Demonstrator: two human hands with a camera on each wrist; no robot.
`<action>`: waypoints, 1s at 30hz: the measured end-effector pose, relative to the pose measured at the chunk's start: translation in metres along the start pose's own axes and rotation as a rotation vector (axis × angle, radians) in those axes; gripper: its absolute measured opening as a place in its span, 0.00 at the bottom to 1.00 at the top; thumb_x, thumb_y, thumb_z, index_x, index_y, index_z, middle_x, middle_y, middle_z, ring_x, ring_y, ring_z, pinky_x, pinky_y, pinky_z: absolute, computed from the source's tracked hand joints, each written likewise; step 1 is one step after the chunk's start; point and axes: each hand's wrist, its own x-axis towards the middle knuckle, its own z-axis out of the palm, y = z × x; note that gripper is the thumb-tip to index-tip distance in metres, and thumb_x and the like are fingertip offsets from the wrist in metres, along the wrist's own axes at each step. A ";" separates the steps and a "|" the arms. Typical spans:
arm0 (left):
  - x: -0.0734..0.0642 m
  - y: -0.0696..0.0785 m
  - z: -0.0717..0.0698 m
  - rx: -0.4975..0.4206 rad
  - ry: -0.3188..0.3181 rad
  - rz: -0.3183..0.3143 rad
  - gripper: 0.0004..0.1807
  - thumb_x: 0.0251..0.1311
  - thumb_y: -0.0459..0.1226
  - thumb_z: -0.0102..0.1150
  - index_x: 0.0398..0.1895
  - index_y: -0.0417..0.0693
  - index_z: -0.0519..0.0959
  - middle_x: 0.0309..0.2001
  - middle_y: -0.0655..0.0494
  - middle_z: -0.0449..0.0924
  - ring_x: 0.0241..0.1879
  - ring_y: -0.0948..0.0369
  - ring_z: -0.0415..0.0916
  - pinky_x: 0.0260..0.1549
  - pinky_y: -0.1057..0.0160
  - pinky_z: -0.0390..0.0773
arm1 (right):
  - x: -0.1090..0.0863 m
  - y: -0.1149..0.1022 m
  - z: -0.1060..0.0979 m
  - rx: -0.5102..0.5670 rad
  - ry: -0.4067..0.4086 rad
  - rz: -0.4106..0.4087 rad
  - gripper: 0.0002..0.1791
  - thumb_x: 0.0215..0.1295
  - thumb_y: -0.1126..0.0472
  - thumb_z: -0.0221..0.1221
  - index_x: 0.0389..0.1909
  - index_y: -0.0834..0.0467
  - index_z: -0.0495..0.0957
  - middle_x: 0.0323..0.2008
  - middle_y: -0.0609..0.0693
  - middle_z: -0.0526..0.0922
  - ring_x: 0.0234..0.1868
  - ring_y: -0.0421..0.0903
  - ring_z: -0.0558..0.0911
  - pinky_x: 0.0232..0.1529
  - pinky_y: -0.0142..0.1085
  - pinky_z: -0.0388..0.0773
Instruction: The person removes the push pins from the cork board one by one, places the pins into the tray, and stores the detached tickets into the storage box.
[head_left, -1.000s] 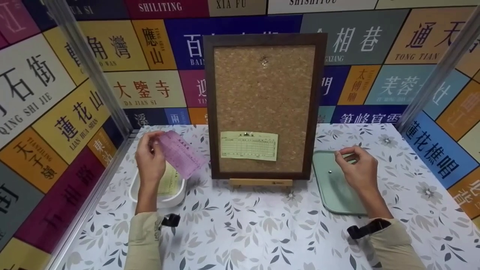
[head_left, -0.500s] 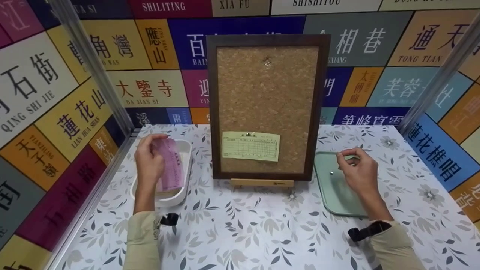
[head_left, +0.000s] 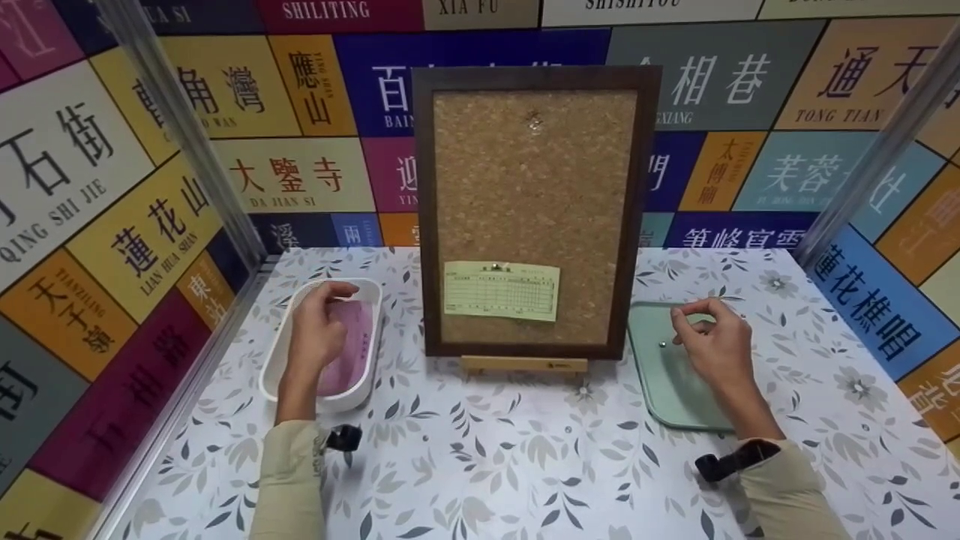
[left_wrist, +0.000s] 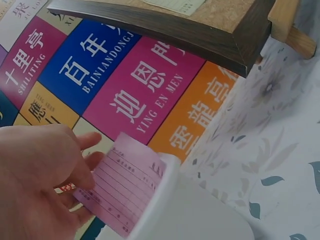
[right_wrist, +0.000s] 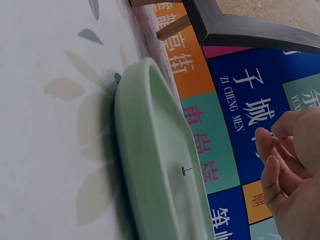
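A pink printed slip [left_wrist: 124, 182] leans inside the white tray [head_left: 377, 300]. My left hand [head_left: 319, 330] reaches over the tray and pinches the slip's edge between thumb and fingers. My right hand [head_left: 716, 341] hovers above the green tray [right_wrist: 142, 150], thumb and forefinger pinched together around a small thumbtack [right_wrist: 273, 134], of which only a glint shows. Another thumbtack [right_wrist: 184, 171] lies in the green tray, point up. Between the hands, a framed cork board [head_left: 532, 195] carries a pale green form [head_left: 501, 292], tacked near its lower left.
A wooden easel [head_left: 525, 365] props the board upright on the leaf-patterned tabletop [head_left: 480, 457]. Another tack cluster [head_left: 533, 121] shows near the board's top. Panels of place-name signs [head_left: 292, 176] wall in the back and sides.
My left hand has lowered the pink slip from beside the board down into the white tray. My right hand stays nearly still over the green tray.
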 end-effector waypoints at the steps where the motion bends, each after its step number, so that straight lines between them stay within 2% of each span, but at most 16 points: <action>1: 0.000 -0.002 0.001 0.004 -0.022 -0.021 0.33 0.54 0.16 0.40 0.58 0.42 0.84 0.59 0.41 0.86 0.61 0.43 0.81 0.65 0.50 0.77 | 0.000 0.002 -0.001 -0.004 -0.014 0.008 0.13 0.75 0.53 0.69 0.46 0.60 0.84 0.28 0.62 0.90 0.20 0.35 0.85 0.19 0.27 0.70; 5: -0.001 -0.006 0.002 0.023 -0.087 -0.082 0.27 0.63 0.20 0.45 0.60 0.42 0.83 0.61 0.39 0.85 0.64 0.41 0.80 0.68 0.46 0.77 | -0.001 0.009 -0.003 -0.036 -0.054 0.051 0.14 0.75 0.51 0.68 0.46 0.59 0.84 0.26 0.59 0.91 0.21 0.42 0.88 0.19 0.29 0.72; 9: -0.003 -0.009 0.003 0.042 -0.116 -0.089 0.21 0.68 0.24 0.51 0.61 0.41 0.83 0.62 0.38 0.85 0.65 0.39 0.78 0.70 0.43 0.73 | -0.001 0.014 -0.007 -0.106 -0.084 0.114 0.14 0.75 0.50 0.67 0.44 0.58 0.84 0.28 0.58 0.92 0.21 0.48 0.88 0.19 0.31 0.74; 12: -0.004 -0.011 0.004 0.047 -0.142 -0.094 0.20 0.69 0.26 0.53 0.61 0.41 0.83 0.62 0.38 0.85 0.66 0.38 0.77 0.71 0.41 0.72 | 0.000 0.018 -0.009 -0.158 -0.122 0.158 0.15 0.76 0.49 0.66 0.46 0.58 0.84 0.32 0.60 0.93 0.22 0.48 0.89 0.21 0.32 0.76; 15: -0.005 -0.013 0.005 0.050 -0.182 -0.101 0.19 0.71 0.27 0.53 0.62 0.40 0.83 0.64 0.37 0.84 0.67 0.37 0.76 0.72 0.40 0.71 | 0.000 0.022 -0.011 -0.215 -0.163 0.186 0.17 0.77 0.48 0.64 0.48 0.60 0.84 0.38 0.61 0.92 0.26 0.46 0.89 0.26 0.29 0.77; 19: -0.005 -0.013 0.005 0.064 -0.235 -0.114 0.19 0.72 0.30 0.54 0.64 0.41 0.81 0.67 0.35 0.81 0.69 0.36 0.74 0.73 0.39 0.70 | -0.001 0.026 -0.013 -0.284 -0.216 0.181 0.15 0.77 0.52 0.65 0.47 0.61 0.86 0.41 0.60 0.91 0.28 0.42 0.87 0.32 0.29 0.74; 27: -0.007 -0.012 0.008 0.052 -0.260 -0.102 0.19 0.72 0.32 0.57 0.63 0.41 0.82 0.66 0.36 0.82 0.68 0.36 0.75 0.72 0.39 0.70 | -0.003 0.029 -0.012 -0.352 -0.307 0.151 0.09 0.72 0.54 0.70 0.42 0.56 0.89 0.45 0.59 0.90 0.43 0.52 0.82 0.45 0.40 0.70; 30: -0.008 -0.012 0.010 0.043 -0.282 -0.096 0.19 0.73 0.32 0.57 0.63 0.41 0.82 0.66 0.36 0.82 0.68 0.35 0.75 0.73 0.39 0.70 | -0.004 0.030 -0.012 -0.363 -0.322 0.148 0.09 0.71 0.53 0.70 0.41 0.56 0.89 0.46 0.59 0.90 0.44 0.53 0.82 0.44 0.41 0.71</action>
